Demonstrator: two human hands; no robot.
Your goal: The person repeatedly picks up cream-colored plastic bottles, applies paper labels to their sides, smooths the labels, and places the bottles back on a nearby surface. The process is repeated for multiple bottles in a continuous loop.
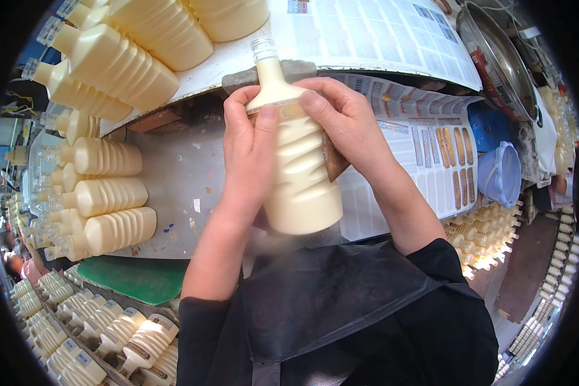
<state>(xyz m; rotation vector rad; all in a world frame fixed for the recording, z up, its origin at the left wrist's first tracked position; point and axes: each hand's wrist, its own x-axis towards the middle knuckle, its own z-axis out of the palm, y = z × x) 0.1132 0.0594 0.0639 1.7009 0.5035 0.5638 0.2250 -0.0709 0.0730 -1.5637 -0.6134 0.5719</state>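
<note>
A cream plastic bottle (pixel 300 196) with slanting grooves and a clear threaded neck lies between my hands, its neck pointing away from me. My left hand (pixel 248 151) is closed round its left side, the thumb pressing near the shoulder. From the right, my right hand (pixel 350 125) grips the shoulder, thumb on top and fingers partly hidden. A brown label (pixel 333 159) shows along the bottle's right side beneath that hand. More of a brownish strip crosses the shoulder between my thumbs. Behind the neck sits a grey block (pixel 240 80).
Several blank cream bottles (pixel 116 196) lie at the left, with more (pixel 119 64) on the raised white shelf (pixel 199 80). Label sheets (pixel 424 151) are at the right, near a blue bucket (pixel 499 172). Labelled bottles (pixel 149 341) fill racks at the lower left, beside a green sheet (pixel 135 280).
</note>
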